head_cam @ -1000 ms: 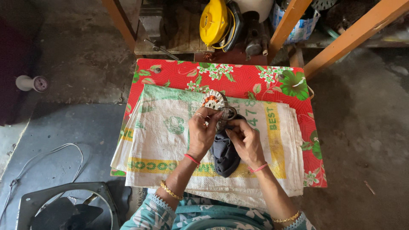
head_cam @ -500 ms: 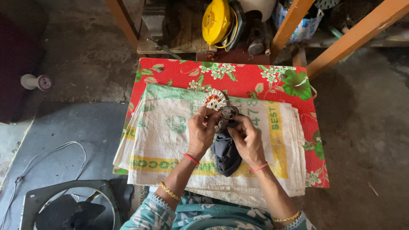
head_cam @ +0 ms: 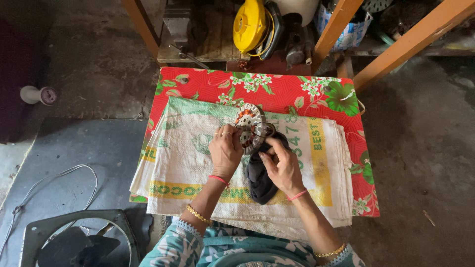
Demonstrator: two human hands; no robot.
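Both hands meet over one round metal motor stator (head_cam: 250, 126) with copper windings, held tilted just above the woven sack (head_cam: 188, 153). I see my left hand (head_cam: 225, 151) with its fingers clenched on the stator's lower left edge, wrist bent inward. My right hand (head_cam: 282, 165) presses a dark cloth (head_cam: 258, 180) against its right side, fingers curled. Beneath lies a red floral cloth (head_cam: 297, 91) covering the surface.

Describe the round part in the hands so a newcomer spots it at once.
Start at the red floral cloth, then the white woven sack on it. Above the sack's middle, the left hand and right hand hold a round metal stator: grey toothed ring, copper-orange windings inside.
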